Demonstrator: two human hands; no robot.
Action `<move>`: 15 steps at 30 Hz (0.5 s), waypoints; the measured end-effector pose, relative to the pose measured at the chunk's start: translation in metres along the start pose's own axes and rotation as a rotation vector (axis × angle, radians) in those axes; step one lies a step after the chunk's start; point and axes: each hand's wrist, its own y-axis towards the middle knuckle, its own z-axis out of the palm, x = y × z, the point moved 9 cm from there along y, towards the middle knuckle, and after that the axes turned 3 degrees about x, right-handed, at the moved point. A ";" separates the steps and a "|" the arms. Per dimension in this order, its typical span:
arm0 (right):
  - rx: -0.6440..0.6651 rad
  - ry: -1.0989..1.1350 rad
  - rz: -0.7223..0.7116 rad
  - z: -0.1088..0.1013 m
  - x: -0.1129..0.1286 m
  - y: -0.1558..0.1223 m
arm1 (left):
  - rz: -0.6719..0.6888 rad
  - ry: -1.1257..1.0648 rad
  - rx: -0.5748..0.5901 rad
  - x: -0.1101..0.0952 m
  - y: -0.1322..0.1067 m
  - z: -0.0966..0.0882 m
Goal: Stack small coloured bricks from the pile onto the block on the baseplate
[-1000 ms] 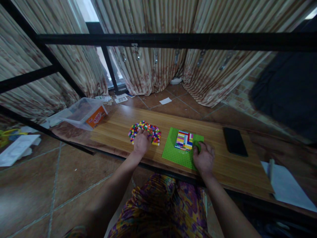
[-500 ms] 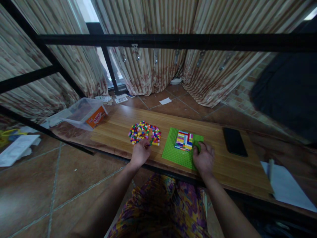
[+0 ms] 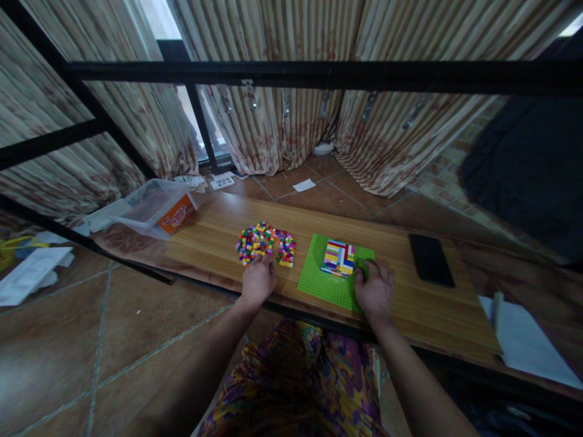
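Left hand (image 3: 259, 281) right at the near edge of the loose bricks (image 3: 254, 238), and whether it pinches one, I can't tell! Right hand (image 3: 376, 287), thumb and fingers apart, rests on the green board (image 3: 320, 280), just right of the brick stack (image 3: 337, 258).

Black phone (image 3: 432, 260) on the wooden board (image 3: 423, 318), striped curtains (image 3: 310, 36) behind a black bar (image 3: 291, 74)

Plate (image 3: 325, 292): bright green. Stack (image 3: 337, 258): striped in red, yellow, white, blue and purple. Bricks (image 3: 253, 240): mixed, with orange, green, yellow, purple and white among them. Board (image 3: 419, 315): brown wood grain. Phone (image 3: 432, 260): black. Box (image 3: 146, 204): clear; label (image 3: 179, 215) orange. Curtains (image 3: 310, 36): striped beige, blotched reddish. Garment (image 3: 348, 367): purple-and-yellow swirls.
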 end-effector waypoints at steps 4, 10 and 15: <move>-0.004 0.006 0.006 0.000 0.000 0.000 | -0.016 -0.033 0.022 0.002 0.002 -0.001; -0.007 -0.001 -0.007 -0.001 0.001 0.000 | -0.014 -0.486 0.015 0.013 0.005 0.005; -0.004 0.010 -0.001 -0.001 0.000 0.000 | -0.083 -0.861 0.111 0.016 0.007 0.021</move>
